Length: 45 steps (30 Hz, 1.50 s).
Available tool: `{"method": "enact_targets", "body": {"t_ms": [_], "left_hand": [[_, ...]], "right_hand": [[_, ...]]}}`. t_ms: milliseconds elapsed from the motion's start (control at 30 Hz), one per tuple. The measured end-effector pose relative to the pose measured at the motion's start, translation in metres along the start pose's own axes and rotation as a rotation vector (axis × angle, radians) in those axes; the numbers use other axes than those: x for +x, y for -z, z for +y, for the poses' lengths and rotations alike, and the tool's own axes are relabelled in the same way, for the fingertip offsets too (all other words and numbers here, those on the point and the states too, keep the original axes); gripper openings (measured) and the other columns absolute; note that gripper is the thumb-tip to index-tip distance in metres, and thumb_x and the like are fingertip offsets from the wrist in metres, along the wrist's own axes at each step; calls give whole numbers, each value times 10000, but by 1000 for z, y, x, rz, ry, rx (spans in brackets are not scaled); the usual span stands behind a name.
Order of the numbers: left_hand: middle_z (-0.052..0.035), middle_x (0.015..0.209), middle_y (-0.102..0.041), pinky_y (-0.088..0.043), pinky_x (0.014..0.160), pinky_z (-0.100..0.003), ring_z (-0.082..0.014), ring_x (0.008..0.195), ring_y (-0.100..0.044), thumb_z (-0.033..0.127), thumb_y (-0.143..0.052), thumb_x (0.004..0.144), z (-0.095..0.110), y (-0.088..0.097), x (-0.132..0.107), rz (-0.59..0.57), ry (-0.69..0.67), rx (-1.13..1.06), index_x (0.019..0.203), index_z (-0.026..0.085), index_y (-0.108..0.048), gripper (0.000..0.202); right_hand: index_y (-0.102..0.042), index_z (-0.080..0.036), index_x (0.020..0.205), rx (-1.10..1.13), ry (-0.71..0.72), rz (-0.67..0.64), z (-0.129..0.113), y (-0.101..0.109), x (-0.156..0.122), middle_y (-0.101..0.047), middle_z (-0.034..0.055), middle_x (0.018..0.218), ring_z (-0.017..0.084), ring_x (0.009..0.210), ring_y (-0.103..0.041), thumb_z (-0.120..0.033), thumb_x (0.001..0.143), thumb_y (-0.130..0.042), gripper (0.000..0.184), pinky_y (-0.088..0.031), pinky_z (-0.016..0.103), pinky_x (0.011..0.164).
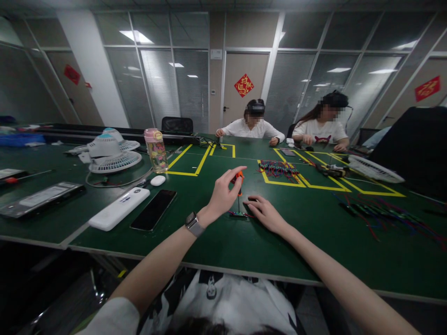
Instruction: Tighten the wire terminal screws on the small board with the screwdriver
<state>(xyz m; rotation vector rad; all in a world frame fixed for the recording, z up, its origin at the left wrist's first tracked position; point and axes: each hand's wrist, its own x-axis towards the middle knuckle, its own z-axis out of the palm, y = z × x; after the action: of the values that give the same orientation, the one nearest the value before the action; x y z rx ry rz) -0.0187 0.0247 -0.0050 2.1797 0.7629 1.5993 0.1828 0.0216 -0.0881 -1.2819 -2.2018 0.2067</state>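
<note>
My left hand (pixel 223 193) is closed around the orange and black handle of a screwdriver (pixel 240 176). The screwdriver stands upright, with its shaft running down to a small green circuit board (pixel 238 214) on the table. Red and dark wires come off the board's ends. Just to the right, my right hand (pixel 267 215) lies low on the table with fingers stretched toward the board. Its fingertips are close to the board's right-hand wires; whether they touch them I cannot tell.
The green table (pixel 223 251) also bears a phone (pixel 154 210), a white power bank (pixel 119 209), a drink bottle (pixel 156 151), fans (pixel 113 156) and a hard drive (pixel 44 197). Wired boards lie in piles (pixel 278 169) (pixel 391 214) to the right. Two people sit opposite.
</note>
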Motion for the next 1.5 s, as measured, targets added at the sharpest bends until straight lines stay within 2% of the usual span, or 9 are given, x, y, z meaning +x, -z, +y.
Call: {"method": "enact_targets", "body": {"t_ms": [200,367,500,667,933,1167,1267,1367,1500], "left_hand": [[-62,1047,-679,-494,845,-279,-153,912,-634,221,-458,955,1,1,0,5,0,6,1280,194,-564,343],[-82,1190,-656,-468,972,-323,-174,1092,-620,211,-424,972,0,1,0,-10,-8,-112,1293,211,-559,348],[-100,1174,-658,-520,907,-308,-169,1009,-668,229,-437,970,0,-1,1,-55,52,-300,1271,204,-576,332],[-91,1053,-673,-550,843,-271,-159,926,-688,219,-529,924,1,-4,3,-21,105,-376,1173,173,-636,275],[-77,1016,-648,-562,818,-265,-155,902,-682,183,-551,897,9,1,12,-108,118,-333,1110,171,-675,246],[-17,852,-593,-531,679,-227,-133,769,-611,221,-732,769,29,-4,21,-195,33,-27,912,184,-706,150],[-18,861,-575,-515,707,-245,-135,764,-588,279,-699,815,28,-10,17,-179,-45,34,934,189,-694,149],[-65,1012,-614,-495,862,-296,-172,936,-605,249,-522,936,22,-13,9,-134,-124,34,1088,185,-643,204],[-78,1062,-635,-497,879,-288,-173,977,-621,219,-428,970,19,-13,3,-120,-89,-119,1118,167,-617,245]], "right_hand": [[-740,-210,1064,22,-8,11,-1,2,2,-645,119,1207,273,1106,-608,-358,984,-394,384,-454,443,991],[-748,-185,938,97,-6,2,-8,6,1,-686,118,1141,263,1086,-631,-362,966,-454,344,-467,426,984],[-735,-199,949,152,57,-5,-15,3,0,-713,106,1098,272,1123,-623,-353,886,-605,211,-465,444,998],[-727,-209,886,205,108,-18,-17,-3,1,-720,94,1078,268,1113,-636,-289,833,-674,110,-483,438,977],[-718,-200,783,225,76,-3,-19,-4,2,-712,94,1060,266,1059,-650,-288,813,-696,96,-506,409,926],[-751,-202,860,164,115,9,-25,-3,2,-686,82,1004,232,926,-661,-269,819,-691,99,-523,356,849],[-766,-205,879,149,100,4,-27,-2,3,-683,79,992,228,900,-656,-266,813,-704,108,-525,345,826],[-770,-208,903,173,105,-6,-27,-2,3,-684,78,1012,215,885,-652,-261,824,-696,121,-521,332,819],[-771,-191,869,187,100,-8,-28,-1,3,-688,89,1012,217,876,-653,-271,832,-680,127,-520,333,807]]}}
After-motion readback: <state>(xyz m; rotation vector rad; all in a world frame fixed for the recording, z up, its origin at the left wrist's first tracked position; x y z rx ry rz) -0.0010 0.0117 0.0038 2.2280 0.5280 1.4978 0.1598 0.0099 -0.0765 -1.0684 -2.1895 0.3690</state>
